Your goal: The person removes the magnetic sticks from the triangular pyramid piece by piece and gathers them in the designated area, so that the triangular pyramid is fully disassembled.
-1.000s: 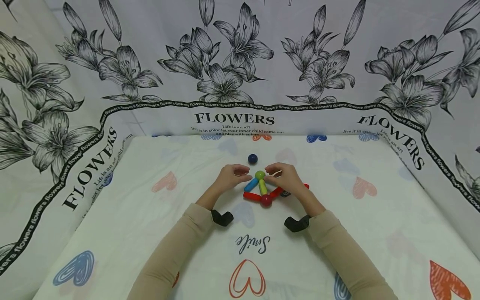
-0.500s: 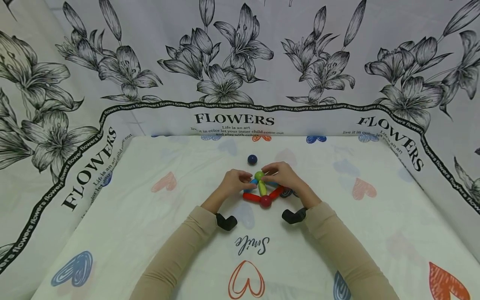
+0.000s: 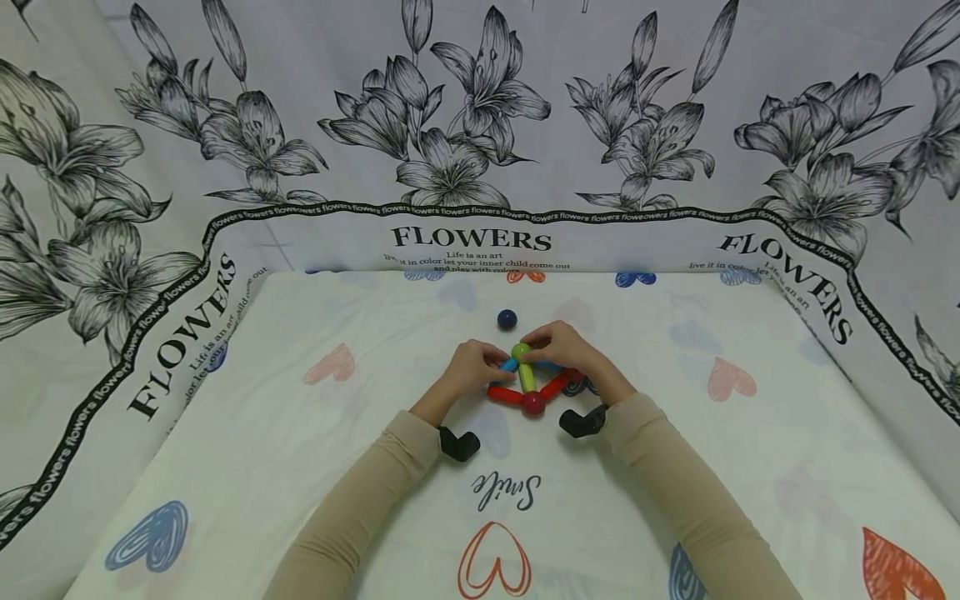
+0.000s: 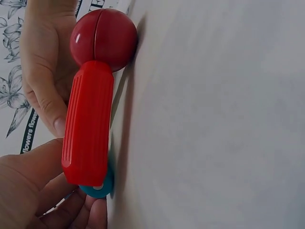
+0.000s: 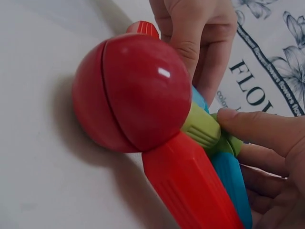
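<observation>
Heart-print table cloth (image 3: 315,433), floral backdrop behind. Rod-and-ball toy frame (image 3: 528,385) at cloth centre – left hand (image 3: 468,367) pinches its blue rod (image 3: 509,365), right hand (image 3: 566,350) pinches the green ball (image 3: 521,351) on top. Red ball (image 3: 533,403) at the frame's near corner; dark blue ball (image 3: 507,318) just beyond.

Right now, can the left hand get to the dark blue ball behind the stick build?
Probably yes. The dark blue ball lies alone on the cloth just beyond the left hand, with nothing between them. But that hand's fingers are on the blue stick, so it would have to let go first.
</observation>
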A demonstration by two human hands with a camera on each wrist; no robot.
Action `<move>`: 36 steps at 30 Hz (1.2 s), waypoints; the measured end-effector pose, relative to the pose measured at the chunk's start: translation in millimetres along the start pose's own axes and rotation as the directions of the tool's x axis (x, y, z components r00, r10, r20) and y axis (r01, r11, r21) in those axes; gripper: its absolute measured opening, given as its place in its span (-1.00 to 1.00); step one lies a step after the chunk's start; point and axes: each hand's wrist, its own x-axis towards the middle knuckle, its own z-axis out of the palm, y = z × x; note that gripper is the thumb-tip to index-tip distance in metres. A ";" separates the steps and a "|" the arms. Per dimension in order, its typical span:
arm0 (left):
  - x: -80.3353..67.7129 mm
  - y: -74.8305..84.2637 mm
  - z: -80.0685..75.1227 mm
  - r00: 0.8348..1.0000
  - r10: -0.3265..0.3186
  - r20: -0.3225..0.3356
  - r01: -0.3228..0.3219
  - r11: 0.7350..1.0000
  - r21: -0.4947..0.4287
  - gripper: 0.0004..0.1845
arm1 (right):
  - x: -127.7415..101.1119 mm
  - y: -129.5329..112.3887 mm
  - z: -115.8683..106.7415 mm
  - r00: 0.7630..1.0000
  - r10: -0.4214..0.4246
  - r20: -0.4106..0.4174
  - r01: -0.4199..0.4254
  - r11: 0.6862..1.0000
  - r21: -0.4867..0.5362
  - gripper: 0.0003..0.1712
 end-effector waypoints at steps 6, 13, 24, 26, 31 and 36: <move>0.0 0.6 -0.9 1.000 -0.013 0.004 0.013 1.000 -0.007 -0.65 | 3.9 2.4 0.7 1.000 0.026 0.007 -0.026 0.999 0.022 -0.56; 1.2 -0.1 -2.6 1.000 -0.005 0.024 0.005 1.000 0.002 -0.66 | 3.5 1.7 1.5 0.999 0.035 0.007 -0.035 0.999 0.027 -0.58; -0.9 -4.2 -13.3 0.999 0.036 0.040 -0.036 0.999 -0.017 -0.70 | 2.0 1.3 -0.8 0.999 0.051 -0.001 -0.051 0.999 0.021 -0.58; -0.4 -6.3 -16.2 0.999 0.035 0.040 -0.034 0.999 -0.027 -0.70 | 2.0 1.3 -0.7 0.998 0.058 0.002 -0.058 0.998 0.023 -0.58; 0.9 -12.4 -23.9 0.998 0.045 0.041 -0.043 0.999 -0.033 -0.68 | 1.1 -0.1 1.0 0.998 0.065 0.005 -0.065 0.998 0.021 -0.57; 1.6 -21.0 -32.4 0.992 0.124 0.026 -0.124 0.992 -0.020 -0.69 | 1.3 -0.6 2.5 0.998 0.069 0.004 -0.069 0.997 0.029 -0.56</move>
